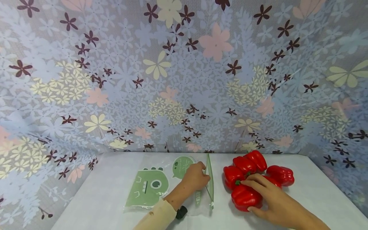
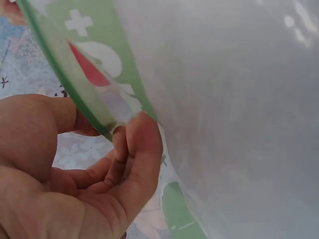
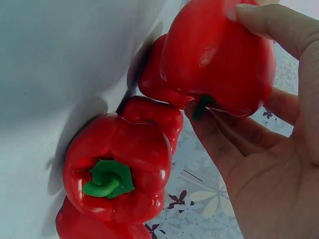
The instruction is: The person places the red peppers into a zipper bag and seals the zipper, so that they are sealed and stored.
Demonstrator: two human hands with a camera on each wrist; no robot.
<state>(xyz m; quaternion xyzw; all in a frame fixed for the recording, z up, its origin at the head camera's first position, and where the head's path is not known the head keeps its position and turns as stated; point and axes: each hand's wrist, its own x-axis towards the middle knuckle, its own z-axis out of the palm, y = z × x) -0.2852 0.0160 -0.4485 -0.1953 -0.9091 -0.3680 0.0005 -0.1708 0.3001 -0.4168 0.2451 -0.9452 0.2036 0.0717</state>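
Observation:
A clear plastic zip bag with a green cartoon monster print lies on the white table. My left hand pinches it near its green-edged mouth, which stands partly apart. In the left wrist view, thumb and fingers meet on the bag's edge. To the right, my right hand grips the nearest red bell pepper. The right wrist view shows the thumb on one side of this pepper and fingers near its green stem on the other. Several more red bell peppers lie close around it.
Behind the peppers, the white table ends at a flower-patterned cloth backdrop. A loose pepper lies at the right of the cluster. A small black object sits by my left wrist.

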